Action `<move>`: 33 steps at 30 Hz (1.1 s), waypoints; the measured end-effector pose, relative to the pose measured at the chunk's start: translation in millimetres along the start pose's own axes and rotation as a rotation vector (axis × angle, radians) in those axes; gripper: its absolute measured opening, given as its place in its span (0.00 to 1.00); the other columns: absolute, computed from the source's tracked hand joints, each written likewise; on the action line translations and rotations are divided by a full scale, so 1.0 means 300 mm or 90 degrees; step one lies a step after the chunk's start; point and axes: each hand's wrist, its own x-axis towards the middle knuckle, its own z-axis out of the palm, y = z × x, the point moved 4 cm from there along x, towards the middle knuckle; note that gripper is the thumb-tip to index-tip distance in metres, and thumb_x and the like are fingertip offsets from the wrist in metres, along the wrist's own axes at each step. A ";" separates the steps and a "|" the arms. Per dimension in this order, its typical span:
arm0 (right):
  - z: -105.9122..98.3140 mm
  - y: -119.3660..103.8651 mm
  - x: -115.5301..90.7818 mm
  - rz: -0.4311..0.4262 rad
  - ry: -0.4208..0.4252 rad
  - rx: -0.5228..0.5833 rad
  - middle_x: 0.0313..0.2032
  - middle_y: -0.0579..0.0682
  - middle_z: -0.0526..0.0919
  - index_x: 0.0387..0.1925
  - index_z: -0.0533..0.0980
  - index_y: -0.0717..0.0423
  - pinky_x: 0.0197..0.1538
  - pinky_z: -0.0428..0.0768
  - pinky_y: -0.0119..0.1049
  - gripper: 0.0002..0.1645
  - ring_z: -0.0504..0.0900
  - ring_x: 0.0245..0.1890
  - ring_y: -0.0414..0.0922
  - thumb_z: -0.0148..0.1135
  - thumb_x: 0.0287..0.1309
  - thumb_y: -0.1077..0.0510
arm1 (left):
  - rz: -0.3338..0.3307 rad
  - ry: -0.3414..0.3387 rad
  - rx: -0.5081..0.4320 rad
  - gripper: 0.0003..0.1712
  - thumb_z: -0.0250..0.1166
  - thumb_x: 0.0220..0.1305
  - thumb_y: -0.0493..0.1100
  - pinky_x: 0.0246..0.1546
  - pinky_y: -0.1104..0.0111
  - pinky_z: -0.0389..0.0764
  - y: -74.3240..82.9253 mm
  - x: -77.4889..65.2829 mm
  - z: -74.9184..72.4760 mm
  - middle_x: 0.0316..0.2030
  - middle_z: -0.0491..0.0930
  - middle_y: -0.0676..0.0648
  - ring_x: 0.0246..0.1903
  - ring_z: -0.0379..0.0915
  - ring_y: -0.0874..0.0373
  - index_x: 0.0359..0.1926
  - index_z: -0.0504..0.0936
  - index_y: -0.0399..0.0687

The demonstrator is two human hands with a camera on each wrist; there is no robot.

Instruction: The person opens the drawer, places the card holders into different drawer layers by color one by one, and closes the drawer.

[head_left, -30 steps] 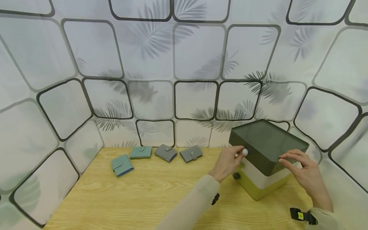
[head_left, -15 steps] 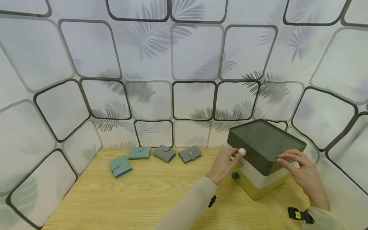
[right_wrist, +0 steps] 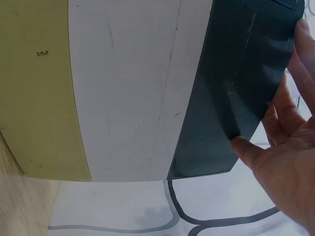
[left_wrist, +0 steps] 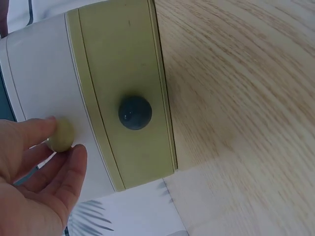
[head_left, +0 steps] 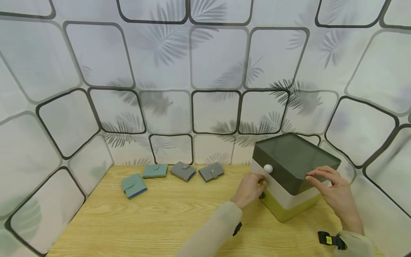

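A three-tier drawer box stands on the table's right side, with a dark green top tier (head_left: pixel 289 157), a white middle tier (left_wrist: pixel 44 73) and an olive bottom tier (left_wrist: pixel 125 49). My left hand (head_left: pixel 249 189) pinches the yellow knob (left_wrist: pixel 61 135) on the white drawer between thumb and fingers. Right beside it, the dark round knob (left_wrist: pixel 135 112) on the olive drawer is untouched. The white knob (head_left: pixel 268 168) on the green drawer is free. My right hand (head_left: pixel 334 194) holds the top tier's near right edge, its thumb on the side and fingers over the rim (right_wrist: pixel 290 54).
Several small snap wallets lie at the back left of the wooden table (head_left: pixel 144 221): a teal one (head_left: pixel 134 186), another teal one (head_left: pixel 155 171), a grey one (head_left: pixel 183 171) and another grey one (head_left: pixel 212 172). A patterned curtain (head_left: pixel 167 107) surrounds the table.
My left hand has let go of the white knob and moved down to the yellow knob on the middle drawer. My right hand keeps its hold on the top tier.
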 end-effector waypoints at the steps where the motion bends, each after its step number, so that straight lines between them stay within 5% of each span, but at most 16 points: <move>1: -0.001 0.000 -0.001 0.003 -0.001 -0.002 0.42 0.31 0.76 0.40 0.83 0.64 0.51 0.63 0.16 0.09 0.69 0.47 0.29 0.68 0.55 0.69 | -0.003 0.005 -0.001 0.09 0.68 0.63 0.43 0.33 0.83 0.74 -0.001 -0.001 0.003 0.38 0.87 0.55 0.34 0.79 0.70 0.44 0.87 0.49; 15: 0.004 0.009 -0.003 0.011 -0.005 -0.020 0.43 0.29 0.75 0.41 0.83 0.63 0.51 0.62 0.14 0.09 0.68 0.49 0.27 0.68 0.57 0.66 | -0.001 0.025 -0.011 0.03 0.68 0.63 0.41 0.22 0.83 0.65 -0.004 -0.023 -0.001 0.26 0.81 0.56 0.22 0.65 0.71 0.37 0.86 0.47; 33: -0.001 0.002 -0.008 0.022 -0.008 -0.034 0.44 0.27 0.75 0.42 0.83 0.63 0.50 0.62 0.14 0.10 0.68 0.49 0.25 0.68 0.56 0.65 | 0.024 0.008 -0.080 0.03 0.66 0.60 0.36 0.25 0.84 0.65 -0.056 -0.086 -0.069 0.23 0.77 0.57 0.24 0.63 0.72 0.34 0.85 0.48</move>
